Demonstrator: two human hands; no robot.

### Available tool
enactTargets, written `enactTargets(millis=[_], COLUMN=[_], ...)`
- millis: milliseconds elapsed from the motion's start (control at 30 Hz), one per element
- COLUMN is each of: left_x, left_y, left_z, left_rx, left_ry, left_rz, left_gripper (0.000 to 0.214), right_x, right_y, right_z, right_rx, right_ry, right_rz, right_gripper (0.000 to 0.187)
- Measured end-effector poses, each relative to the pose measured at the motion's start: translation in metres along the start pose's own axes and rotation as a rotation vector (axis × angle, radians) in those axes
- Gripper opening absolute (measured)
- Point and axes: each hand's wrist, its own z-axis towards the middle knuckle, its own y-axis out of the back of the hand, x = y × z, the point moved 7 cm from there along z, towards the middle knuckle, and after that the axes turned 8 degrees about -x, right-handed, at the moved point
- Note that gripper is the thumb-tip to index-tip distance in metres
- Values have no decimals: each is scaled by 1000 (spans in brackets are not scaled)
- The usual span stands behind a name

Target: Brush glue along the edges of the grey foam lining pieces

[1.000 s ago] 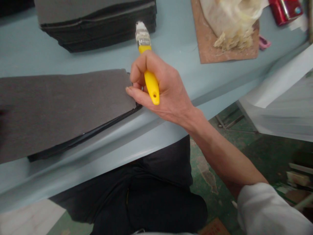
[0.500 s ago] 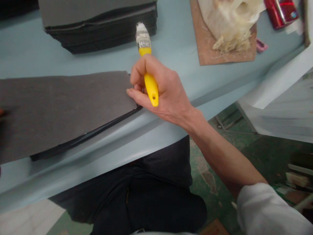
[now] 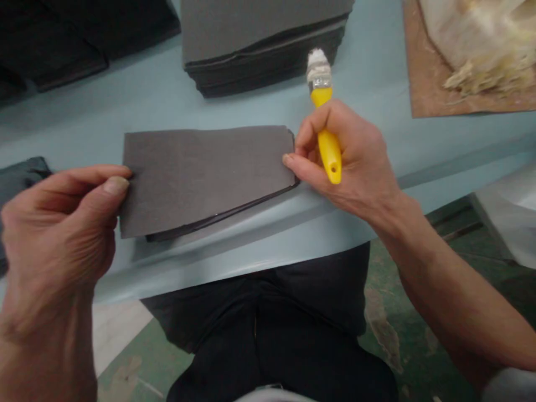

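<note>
With the left hand (image 3: pixel 62 229) now fully in view, the dark sheet (image 3: pixel 205 173) over the worktop (image 3: pixel 251 111) is pinched at both ends, nine o'clock by that hand, three by the brush-gripping right (image 3: pixel 355 159), seemingly readied for handling.

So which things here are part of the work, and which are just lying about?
Seemingly in the job:
grey piece, held between left hand and right hand
yellow brush, in the right hand
grey stack, perhaps more such pieces

Seemingly just lying about:
brown board, pale clump on it
black pile, upper left
</note>
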Motion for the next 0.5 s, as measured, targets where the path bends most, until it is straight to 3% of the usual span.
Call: enactTargets(millis=[100,500], left_x=[3,1], left_y=[-2,-1], left_z=[-1,-9], left_rx=[-29,39], left_ry=[69,26], left_rz=[-37,-106], left_gripper=[30,28], right_x=[1,9], right_y=[1,5], right_z=[1,0], right_rx=[-9,-43], right_ry=[4,104], right_rz=[-17,-93], right_gripper=[26,26])
